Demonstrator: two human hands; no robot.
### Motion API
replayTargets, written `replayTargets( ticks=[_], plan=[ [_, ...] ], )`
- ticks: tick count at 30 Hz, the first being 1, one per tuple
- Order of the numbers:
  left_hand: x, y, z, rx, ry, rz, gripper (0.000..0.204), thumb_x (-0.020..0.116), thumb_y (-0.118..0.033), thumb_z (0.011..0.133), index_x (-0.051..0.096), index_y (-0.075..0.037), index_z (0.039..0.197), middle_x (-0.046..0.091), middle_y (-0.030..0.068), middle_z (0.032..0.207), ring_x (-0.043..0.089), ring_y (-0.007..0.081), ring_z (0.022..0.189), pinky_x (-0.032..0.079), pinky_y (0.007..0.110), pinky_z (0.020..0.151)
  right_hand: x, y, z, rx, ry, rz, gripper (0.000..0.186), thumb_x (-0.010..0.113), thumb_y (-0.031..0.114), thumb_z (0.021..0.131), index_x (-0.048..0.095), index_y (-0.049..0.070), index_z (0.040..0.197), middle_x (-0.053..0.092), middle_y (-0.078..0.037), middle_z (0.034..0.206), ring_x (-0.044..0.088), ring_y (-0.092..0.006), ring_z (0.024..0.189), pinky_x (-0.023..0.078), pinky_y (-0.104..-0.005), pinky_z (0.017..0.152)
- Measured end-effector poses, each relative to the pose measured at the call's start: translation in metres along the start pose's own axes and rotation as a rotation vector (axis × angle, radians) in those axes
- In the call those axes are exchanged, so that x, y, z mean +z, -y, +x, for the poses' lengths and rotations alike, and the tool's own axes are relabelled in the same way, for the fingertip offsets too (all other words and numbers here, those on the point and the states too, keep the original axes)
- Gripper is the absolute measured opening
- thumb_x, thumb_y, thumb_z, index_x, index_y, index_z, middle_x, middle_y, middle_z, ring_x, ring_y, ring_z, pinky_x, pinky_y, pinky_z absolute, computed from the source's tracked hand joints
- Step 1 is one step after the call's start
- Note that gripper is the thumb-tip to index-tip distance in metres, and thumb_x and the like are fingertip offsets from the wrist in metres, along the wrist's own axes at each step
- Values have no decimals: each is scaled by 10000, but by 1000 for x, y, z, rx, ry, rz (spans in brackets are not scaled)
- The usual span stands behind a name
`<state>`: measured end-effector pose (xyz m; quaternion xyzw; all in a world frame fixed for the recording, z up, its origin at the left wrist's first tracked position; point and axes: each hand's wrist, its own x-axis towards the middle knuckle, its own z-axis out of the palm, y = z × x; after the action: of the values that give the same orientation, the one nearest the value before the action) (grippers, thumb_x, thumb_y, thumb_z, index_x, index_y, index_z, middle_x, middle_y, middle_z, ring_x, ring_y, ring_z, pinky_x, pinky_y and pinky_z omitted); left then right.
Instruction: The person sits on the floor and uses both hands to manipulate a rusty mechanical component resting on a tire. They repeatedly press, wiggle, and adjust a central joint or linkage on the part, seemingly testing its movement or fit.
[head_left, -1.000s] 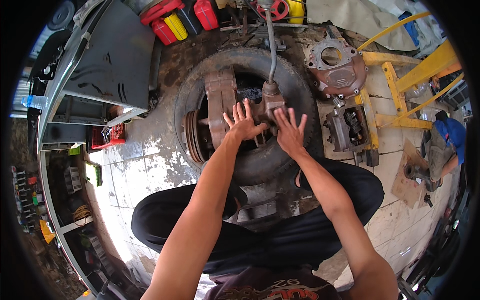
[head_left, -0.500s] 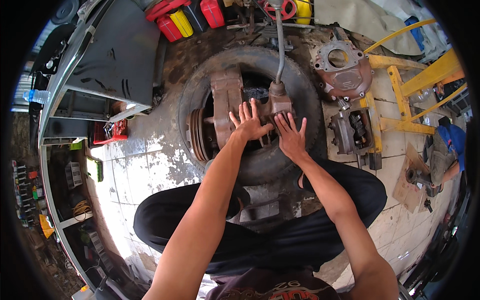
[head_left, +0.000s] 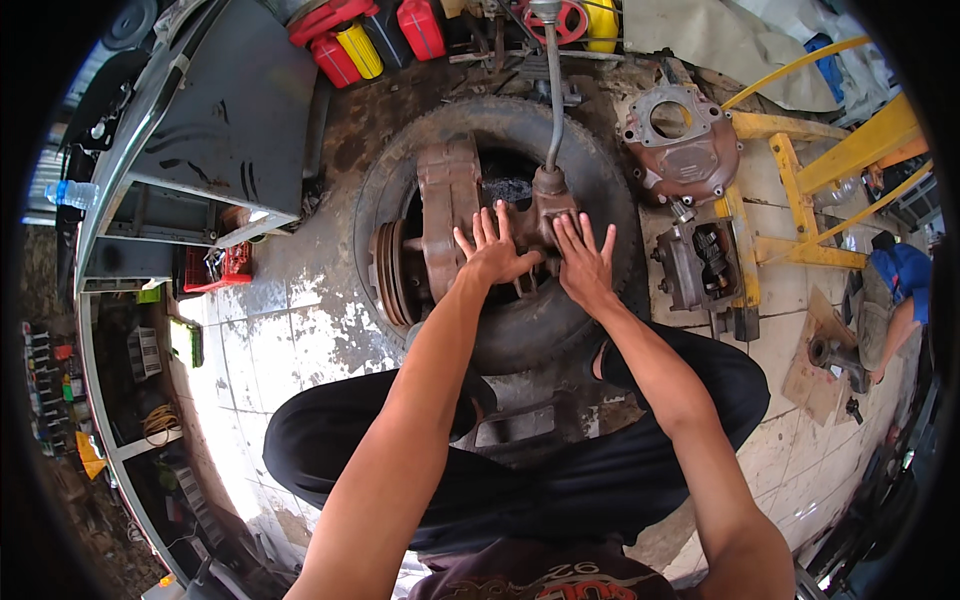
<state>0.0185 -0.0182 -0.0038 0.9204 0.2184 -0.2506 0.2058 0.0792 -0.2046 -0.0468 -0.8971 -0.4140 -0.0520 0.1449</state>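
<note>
A rusty brown gearbox housing (head_left: 452,195) rests across a large black tyre (head_left: 385,165) lying on the floor before me. From its right part a long grey gear lever (head_left: 556,100) rises toward the far side. A grooved round drum (head_left: 388,272) sits at the housing's left end. My left hand (head_left: 492,255) lies over the middle of the housing, fingers spread, holding nothing. Beside it my right hand (head_left: 584,265) is also open, fingers stretched over the housing's right part below the lever. The palms hide the parts beneath them.
To the right lie a brown bell housing (head_left: 690,165) and an opened gear casing (head_left: 690,265), against a yellow metal frame (head_left: 790,180). A metal cabinet (head_left: 225,120) and a red basket (head_left: 235,262) stand left. At far right another person's blue clothing (head_left: 905,275) shows beside cardboard.
My hands stay spread over the housing with hardly any movement. The whole view has shifted slightly. At far right, the other person's limb has moved a little toward the cardboard.
</note>
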Motion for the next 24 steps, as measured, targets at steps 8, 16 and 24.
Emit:
replayTargets(
  ticks=[8,16,24],
  plan=[
    [2,4,2,13,-8,-23,1200,537,-690,788,-175,-53,1514,-26,275,1589,-61,416,1477,-76,718,1064,2,5,1,82,-2,-14,684,566,88,837,373,178,1488,404,6,1515,296,-255,1437,99,-676,1114],
    [1,2,1,28,-11,-26,1207,536,-694,782,-176,-50,1513,-26,289,1583,-58,428,1474,-81,716,1064,14,5,-14,-53,-20,40,652,581,67,815,442,166,1445,440,4,1487,311,-258,1427,118,-699,1098],
    [0,1,1,22,1,-27,1215,539,-701,776,-171,-49,1515,-30,289,1583,-66,428,1474,-84,714,1065,19,4,-15,117,-31,-5,683,569,63,831,396,197,1478,388,41,1524,282,-262,1444,63,-707,1097]
  ],
)
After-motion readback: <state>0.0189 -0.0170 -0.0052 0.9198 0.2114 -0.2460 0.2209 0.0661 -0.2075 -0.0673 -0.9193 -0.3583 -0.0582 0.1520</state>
